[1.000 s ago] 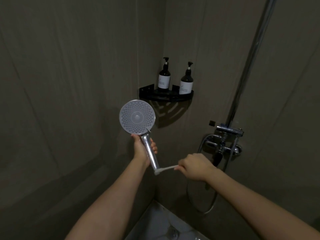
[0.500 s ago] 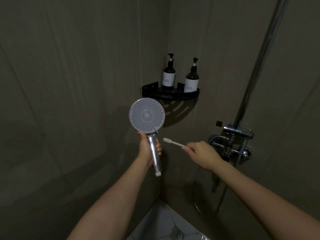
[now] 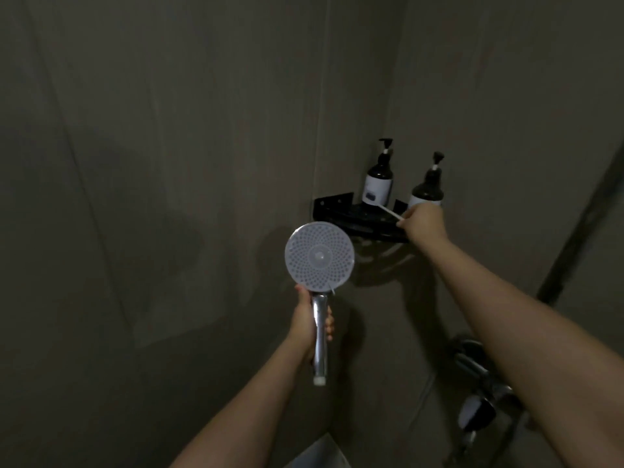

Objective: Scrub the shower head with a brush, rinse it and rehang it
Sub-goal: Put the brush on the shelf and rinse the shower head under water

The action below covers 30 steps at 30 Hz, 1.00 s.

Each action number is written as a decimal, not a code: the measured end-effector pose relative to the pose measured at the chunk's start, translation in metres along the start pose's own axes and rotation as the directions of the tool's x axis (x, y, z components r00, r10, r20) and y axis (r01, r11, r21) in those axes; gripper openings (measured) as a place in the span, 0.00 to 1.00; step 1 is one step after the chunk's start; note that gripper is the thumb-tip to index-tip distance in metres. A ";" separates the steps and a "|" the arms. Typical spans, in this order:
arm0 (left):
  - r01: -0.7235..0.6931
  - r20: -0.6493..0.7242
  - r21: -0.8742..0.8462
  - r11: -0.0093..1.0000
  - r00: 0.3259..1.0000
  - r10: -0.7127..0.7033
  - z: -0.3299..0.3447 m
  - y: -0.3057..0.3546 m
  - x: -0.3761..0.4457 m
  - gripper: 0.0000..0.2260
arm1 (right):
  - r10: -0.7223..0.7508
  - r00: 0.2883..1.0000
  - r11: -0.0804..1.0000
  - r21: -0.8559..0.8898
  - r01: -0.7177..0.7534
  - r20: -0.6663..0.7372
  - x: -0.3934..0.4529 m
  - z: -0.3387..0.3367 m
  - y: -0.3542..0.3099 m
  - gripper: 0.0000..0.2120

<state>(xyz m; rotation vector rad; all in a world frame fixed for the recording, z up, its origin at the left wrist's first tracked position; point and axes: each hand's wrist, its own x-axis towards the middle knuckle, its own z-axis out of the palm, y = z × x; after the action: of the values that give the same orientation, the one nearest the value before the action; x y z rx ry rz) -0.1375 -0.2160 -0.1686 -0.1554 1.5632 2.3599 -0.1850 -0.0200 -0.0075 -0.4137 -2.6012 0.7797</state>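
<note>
The round shower head (image 3: 319,259) faces me, its chrome handle held upright in my left hand (image 3: 309,324), whose fingers curl round the handle. No hose shows at the handle's lower end. My right hand (image 3: 422,220) is stretched out to the black corner shelf (image 3: 341,214) and pinches the end of a thin white brush (image 3: 388,211). The brush's head points left over the shelf, in front of the left pump bottle.
Two dark pump bottles (image 3: 379,184) (image 3: 427,190) stand on the corner shelf. A chrome mixer valve (image 3: 479,376) and a vertical riser pipe (image 3: 580,231) are on the right wall. Dark tiled walls meet at the corner. A pale floor patch (image 3: 317,454) shows below.
My right hand has lifted the brush from beside the shower handle up to the corner shelf. My view has swung left and up; the shower head stays upright in my left hand.
</note>
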 end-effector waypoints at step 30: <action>0.142 -0.031 0.109 0.984 0.990 -0.139 -0.050 -0.022 -0.033 0.36 | -0.334 0.938 0.847 0.464 0.258 0.088 -0.053 0.106 -0.060 0.14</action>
<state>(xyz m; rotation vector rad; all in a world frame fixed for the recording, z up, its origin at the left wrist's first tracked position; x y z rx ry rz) -0.1036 -0.2595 -0.1994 -0.2609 1.6335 2.1654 -0.1956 -0.1374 -0.0691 0.1978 -2.4329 1.2971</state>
